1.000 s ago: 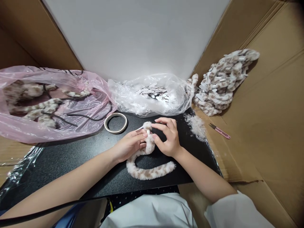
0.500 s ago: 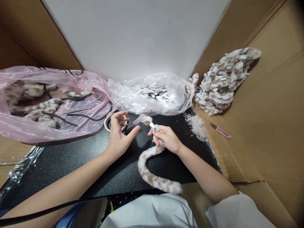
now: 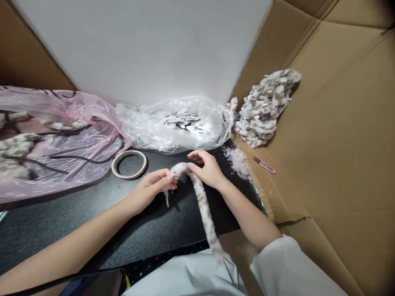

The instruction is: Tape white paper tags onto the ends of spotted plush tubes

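Furry strip (image 3: 203, 205): arching between both hands, trailing lapward
Left hand (image 3: 157, 183): pinching one end
Right hand (image 3: 206, 167): touching the bend

No readable text, as far as shows.

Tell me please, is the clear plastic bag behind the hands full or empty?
Not empty: the clear plastic bag has many flat white pieces inside. Whether it is full, I cannot tell.

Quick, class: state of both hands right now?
Left hand: closed on one end of the furry strip.
Right hand: touching the strip, fingers partly open; grip cannot be told.
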{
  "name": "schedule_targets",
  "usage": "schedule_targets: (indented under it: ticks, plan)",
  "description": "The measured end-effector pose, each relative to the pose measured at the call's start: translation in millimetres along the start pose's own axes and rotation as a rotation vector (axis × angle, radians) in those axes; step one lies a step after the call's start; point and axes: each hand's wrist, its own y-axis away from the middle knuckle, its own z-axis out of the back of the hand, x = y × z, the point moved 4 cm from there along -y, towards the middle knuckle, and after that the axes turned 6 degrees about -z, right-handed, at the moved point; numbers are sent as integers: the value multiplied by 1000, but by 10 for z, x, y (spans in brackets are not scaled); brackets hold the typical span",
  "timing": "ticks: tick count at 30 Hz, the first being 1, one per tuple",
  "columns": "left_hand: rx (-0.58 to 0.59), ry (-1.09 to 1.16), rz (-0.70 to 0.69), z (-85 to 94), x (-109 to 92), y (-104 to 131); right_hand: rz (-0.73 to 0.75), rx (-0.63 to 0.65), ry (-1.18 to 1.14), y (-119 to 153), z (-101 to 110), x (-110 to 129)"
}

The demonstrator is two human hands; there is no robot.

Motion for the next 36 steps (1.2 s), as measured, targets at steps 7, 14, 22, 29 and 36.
schedule_targets:
  ticks: [7,14,22,29,36]
  plan:
    - [-358,373,26,141,-13,-48,-287,-393,659,373,1494,-551]
    - [-386,298,-34,165,-89,-47,-508,-254,1105,778,2119,-1141]
    - [-234,-130,-256,97,-96,-11,-446,-343,1085,666,2151,-1297]
    - [-70,-401,-424,-68,-248,70,-116,-372,323,514,1433,-496]
    - [-10,-637,-544,-121,-270,111,150,192,130,407,141,217]
